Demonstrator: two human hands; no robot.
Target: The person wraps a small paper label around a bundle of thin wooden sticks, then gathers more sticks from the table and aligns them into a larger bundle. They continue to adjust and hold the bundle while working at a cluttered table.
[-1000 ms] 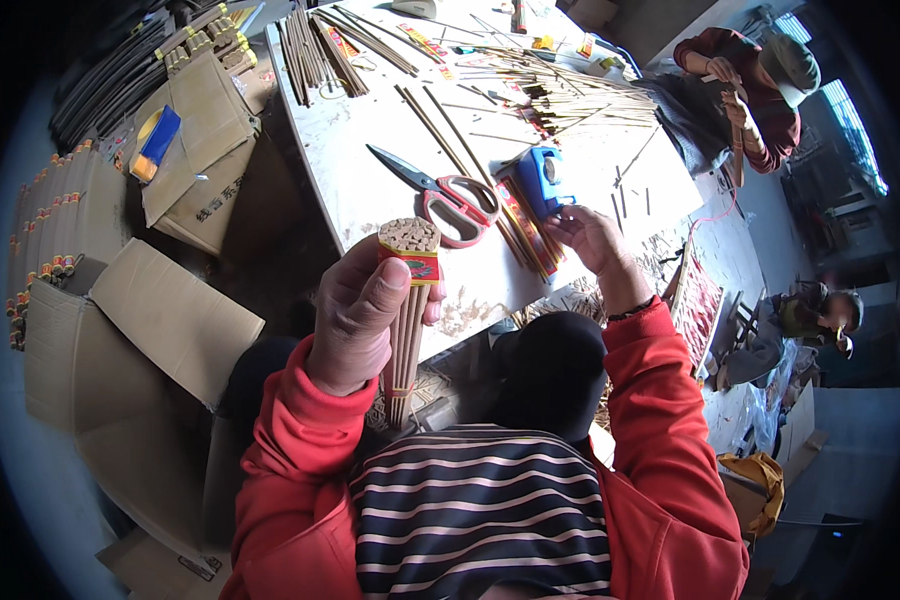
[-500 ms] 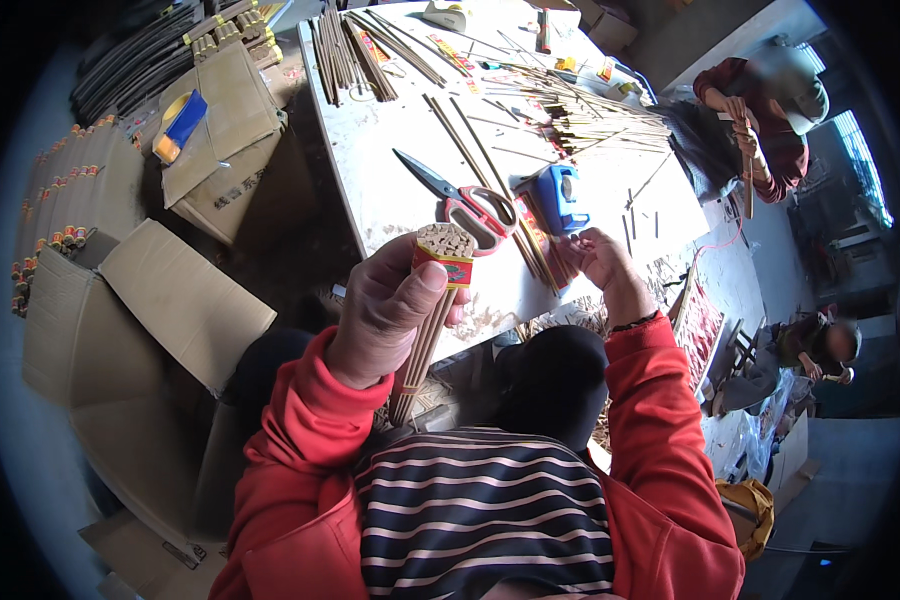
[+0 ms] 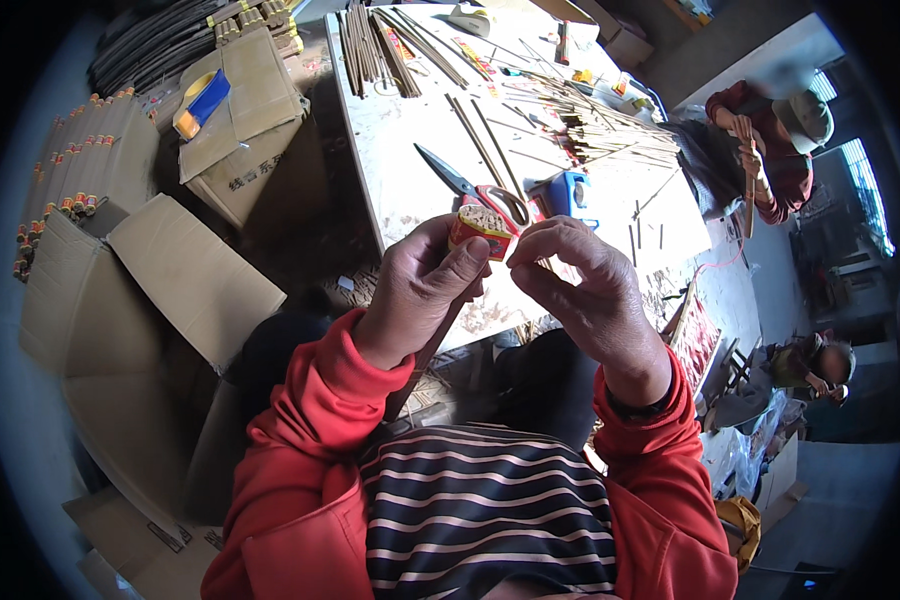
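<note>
Our left hand [image 3: 420, 300] has its fingers [image 3: 460, 268] clenched around a bundle of thin sticks [image 3: 475, 228], its top wrapped in a red and yellow paper band, the stems running down under the palm. Our right hand [image 3: 585, 300] pinches at the band's edge with thumb and forefinger. The bundle sits above the near edge of the white tabletop [image 3: 400, 150]. Just beyond the bundle lie red-handled scissors [image 3: 470, 185] and a blue tape dispenser [image 3: 568, 192]; loose sticks [image 3: 590, 125] scatter farther back. Cardboard boxes [image 3: 240, 110] stand left of the tabletop.
</note>
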